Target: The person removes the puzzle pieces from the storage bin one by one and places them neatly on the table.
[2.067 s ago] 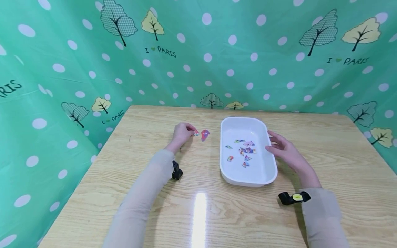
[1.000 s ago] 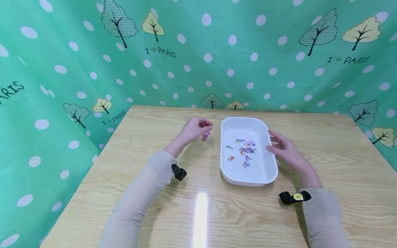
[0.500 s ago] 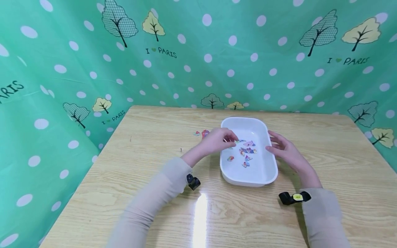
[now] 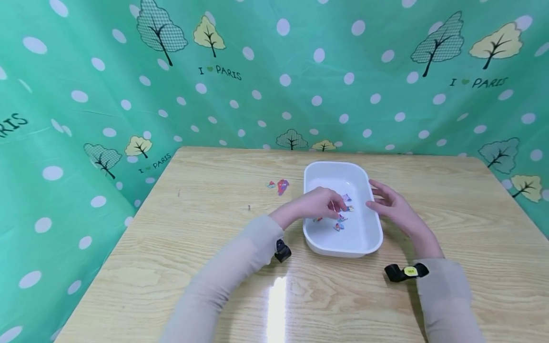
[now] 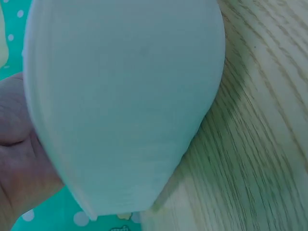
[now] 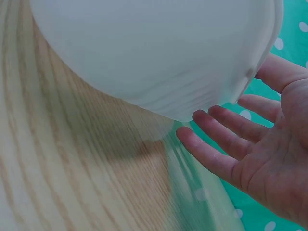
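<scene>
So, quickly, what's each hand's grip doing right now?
Left hand: over the white tub; whether it holds anything cannot be told.
Right hand: open, touching the white tub's rim.

Cloth (image 4: pixel 253 28): "I", a green heart (image 4: pixel 209 69) and "PARIS" are standing together in three places
Cloth's left edge: "RIS" is showing
Strap (image 4: pixel 422 270): its yellow label (image 4: pixel 410 271) is bearing illegibly small print
</scene>
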A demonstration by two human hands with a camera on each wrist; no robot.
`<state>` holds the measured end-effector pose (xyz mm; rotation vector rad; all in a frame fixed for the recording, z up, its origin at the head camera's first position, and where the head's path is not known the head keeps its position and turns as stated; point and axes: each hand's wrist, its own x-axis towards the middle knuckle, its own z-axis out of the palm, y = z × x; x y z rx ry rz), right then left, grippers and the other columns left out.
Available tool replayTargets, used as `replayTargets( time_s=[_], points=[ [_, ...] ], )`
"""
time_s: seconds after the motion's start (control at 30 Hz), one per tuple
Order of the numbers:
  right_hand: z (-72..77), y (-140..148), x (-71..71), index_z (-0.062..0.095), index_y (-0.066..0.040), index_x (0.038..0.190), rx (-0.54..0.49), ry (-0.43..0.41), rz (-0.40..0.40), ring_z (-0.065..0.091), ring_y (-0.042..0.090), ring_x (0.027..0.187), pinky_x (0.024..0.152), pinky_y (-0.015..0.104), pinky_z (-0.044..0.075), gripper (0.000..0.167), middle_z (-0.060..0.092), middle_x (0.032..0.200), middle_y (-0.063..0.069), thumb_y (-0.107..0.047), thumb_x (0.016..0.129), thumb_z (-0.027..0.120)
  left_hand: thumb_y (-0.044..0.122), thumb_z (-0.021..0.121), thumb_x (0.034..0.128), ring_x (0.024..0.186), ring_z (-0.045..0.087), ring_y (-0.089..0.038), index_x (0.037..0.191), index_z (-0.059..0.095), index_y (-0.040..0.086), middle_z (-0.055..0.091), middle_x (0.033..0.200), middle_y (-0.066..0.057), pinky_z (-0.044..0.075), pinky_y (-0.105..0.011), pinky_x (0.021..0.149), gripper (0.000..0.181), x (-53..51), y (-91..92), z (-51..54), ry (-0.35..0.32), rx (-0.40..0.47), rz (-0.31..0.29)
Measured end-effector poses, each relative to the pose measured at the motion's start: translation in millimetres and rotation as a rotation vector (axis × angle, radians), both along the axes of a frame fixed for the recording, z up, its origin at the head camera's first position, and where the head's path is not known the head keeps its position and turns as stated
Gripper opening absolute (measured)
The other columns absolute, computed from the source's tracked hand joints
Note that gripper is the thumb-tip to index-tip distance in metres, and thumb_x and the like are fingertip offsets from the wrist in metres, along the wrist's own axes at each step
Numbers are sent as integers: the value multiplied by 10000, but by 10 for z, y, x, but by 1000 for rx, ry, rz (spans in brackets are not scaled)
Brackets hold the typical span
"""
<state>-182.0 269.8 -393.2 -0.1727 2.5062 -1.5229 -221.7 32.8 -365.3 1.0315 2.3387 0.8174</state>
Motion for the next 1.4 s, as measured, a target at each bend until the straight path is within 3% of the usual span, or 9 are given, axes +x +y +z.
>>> replayTargets(
  time_s=[0.13,0.3,0.5,0.83,1.4],
  points=[
    [1,-7,1,133,-171,1465,-5,6,6,403,357,1207,801,189,476,709,306,1407,219,-286,905,552,116,662,820,729,556,-60,1052,654,110,608,841,58,469,-173,538,233,-28,65,-62,17,-58,-39],
    [3,-11,0,143,-149,1462,-9,14,2,412,354,1189,791,170,473,707,320,1395,223,-286,903,554,128,701,782,781,549,-50,1013,661,131,613,844,67,434,-124,684,233,-30,135,-96,69,-146,-96],
    [-4,-8,-1,148,-144,1461,-7,10,-1,409,357,1192,787,166,472,709,318,1397,222,-290,901,557,172,699,786,776,526,-48,1000,662,146,606,839,63,395,-124,704,219,4,180,-126,153,-257,-146],
    [-7,5,-7,129,-164,1465,-15,-5,-2,397,360,1215,799,169,473,728,298,1415,216,-287,896,566,169,728,752,746,527,-64,960,649,144,588,808,54,405,-138,683,224,49,192,-135,169,-280,-181],
    [12,-13,-5,135,-167,1464,-10,-12,-8,402,356,1208,787,167,476,721,304,1412,213,-284,897,564,137,713,762,779,524,-53,878,606,156,576,829,82,402,-141,718,159,81,194,-130,214,-329,-175]
  ],
)
